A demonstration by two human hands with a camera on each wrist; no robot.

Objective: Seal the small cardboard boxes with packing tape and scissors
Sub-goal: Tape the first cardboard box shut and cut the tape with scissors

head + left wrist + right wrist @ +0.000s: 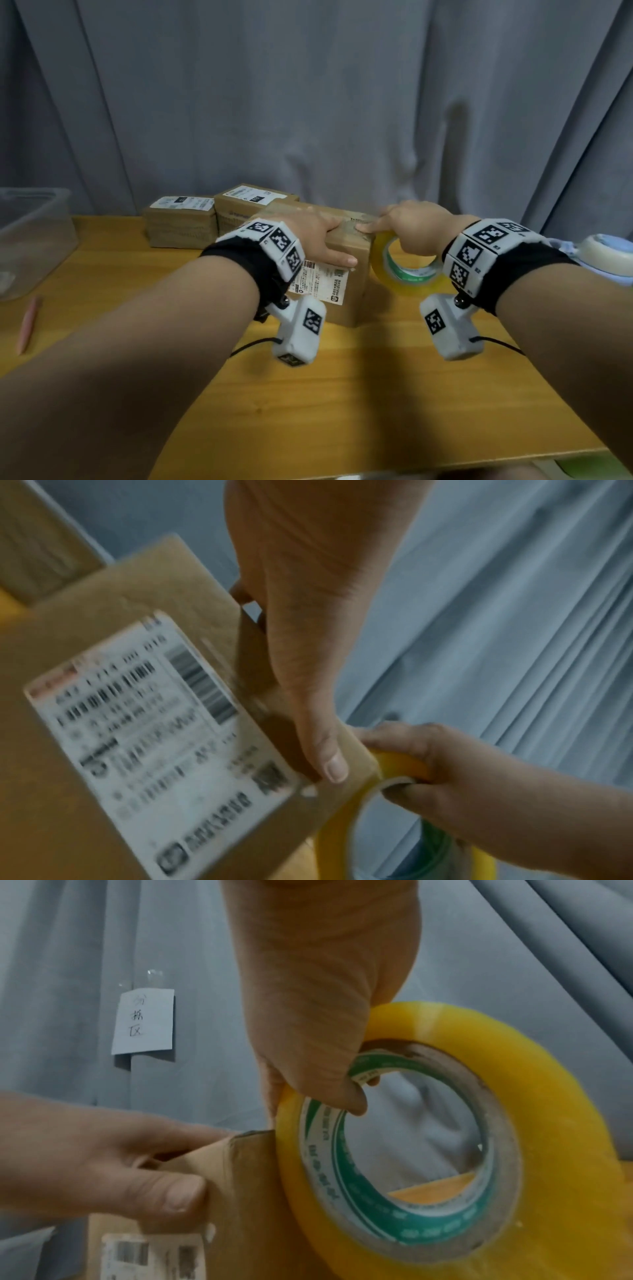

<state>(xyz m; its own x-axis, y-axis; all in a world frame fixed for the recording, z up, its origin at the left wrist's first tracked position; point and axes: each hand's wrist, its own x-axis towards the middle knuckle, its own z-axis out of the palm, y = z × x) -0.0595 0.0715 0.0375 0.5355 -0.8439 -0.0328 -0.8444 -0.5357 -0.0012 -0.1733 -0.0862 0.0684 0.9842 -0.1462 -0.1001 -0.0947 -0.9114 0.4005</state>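
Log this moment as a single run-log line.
step: taping | left hand: grips cardboard box top edge, thumb on front | right hand: holds tape roll at box end, forefinger on top

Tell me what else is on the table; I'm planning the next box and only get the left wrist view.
Observer: Behind the front box that the left hand holds, a back left box and a back right box stand side by side, both labelled.
Operator: Any scissors?
Observer: None that I can see. A pink pen lies at the left, beside a clear bin.
Operator: Spare tape?
Observer: Besides the yellow roll in the right hand, what looks like a whitish roll sits at the far right.
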